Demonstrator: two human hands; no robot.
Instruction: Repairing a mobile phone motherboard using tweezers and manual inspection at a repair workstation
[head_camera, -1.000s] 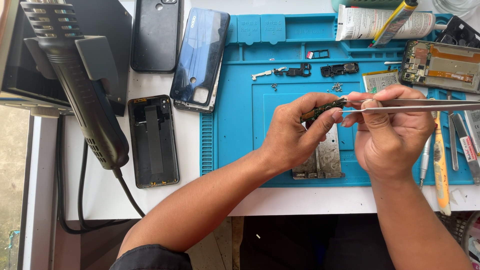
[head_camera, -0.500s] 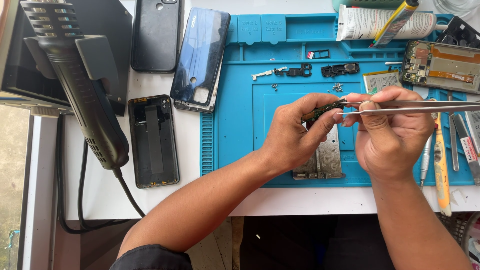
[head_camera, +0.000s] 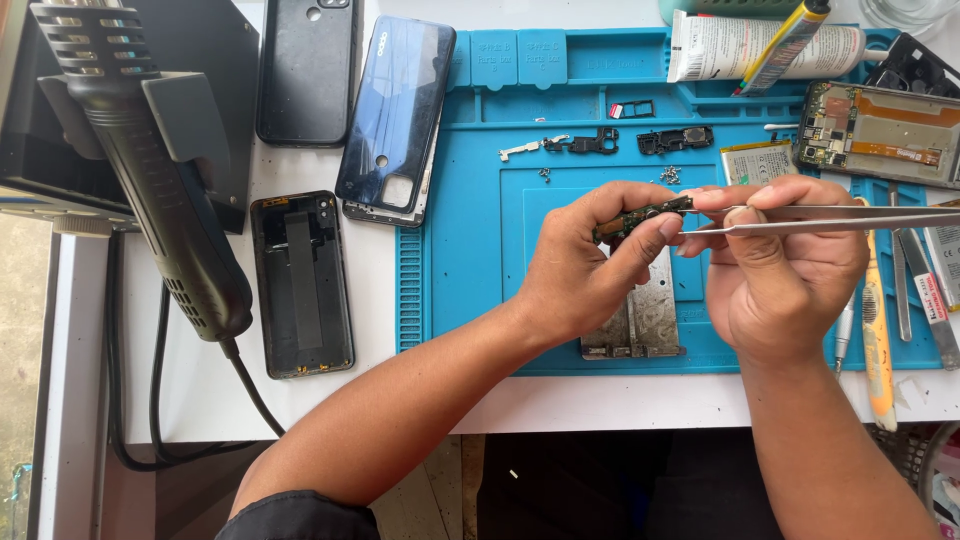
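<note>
My left hand (head_camera: 585, 265) pinches a small dark circuit board (head_camera: 640, 216) between thumb and fingers, above the blue repair mat (head_camera: 480, 290). Gripped in my right hand (head_camera: 790, 275) are metal tweezers (head_camera: 850, 218), whose tips point left and touch the board's right end. Under both hands a grey metal plate (head_camera: 645, 320) lies flat on the mat, partly hidden by my fingers.
A black hot-air gun (head_camera: 150, 170) with its cable sits at left. Two phone backs (head_camera: 395, 115) and a black phone frame (head_camera: 300, 285) lie on the white table. Small parts (head_camera: 585, 145), screws, a tube (head_camera: 760, 45), a phone board (head_camera: 880, 120) and hand tools (head_camera: 880, 330) crowd the right side.
</note>
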